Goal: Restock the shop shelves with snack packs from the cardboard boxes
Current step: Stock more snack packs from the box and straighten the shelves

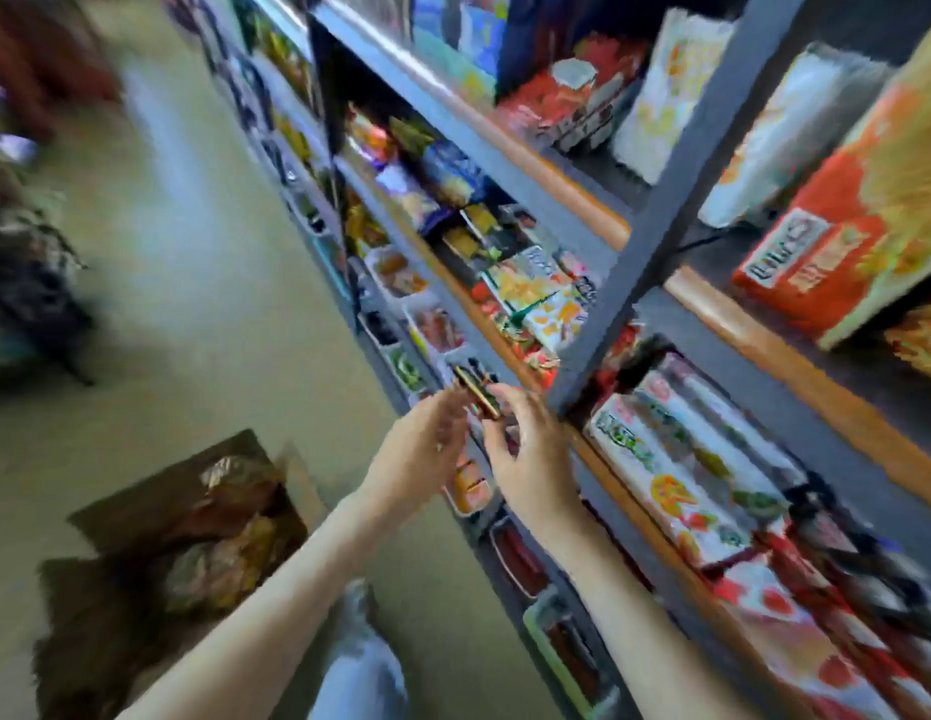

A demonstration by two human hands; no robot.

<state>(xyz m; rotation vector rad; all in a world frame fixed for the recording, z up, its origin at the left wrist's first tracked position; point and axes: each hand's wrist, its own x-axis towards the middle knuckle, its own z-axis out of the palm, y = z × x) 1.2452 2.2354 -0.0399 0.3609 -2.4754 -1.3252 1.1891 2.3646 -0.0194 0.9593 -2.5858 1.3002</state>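
The picture is blurred by motion. Both my hands are raised in front of the low shelf bins. My left hand (427, 444) and my right hand (530, 454) together pinch a small dark snack pack (476, 392) with a gold edge, just in front of a white bin (453, 356) on the grey shelving (655, 215). An open cardboard box (193, 537) with shiny brown and gold snack packs stands on the floor at the lower left, below my left forearm.
Grey metal shelves with orange edge strips fill the right side, packed with colourful snack boxes and bags. A row of white bins (520, 558) runs along the lowest shelf. The pale floor aisle stretches up the left. Dark blurred objects (32, 283) lie at the far left.
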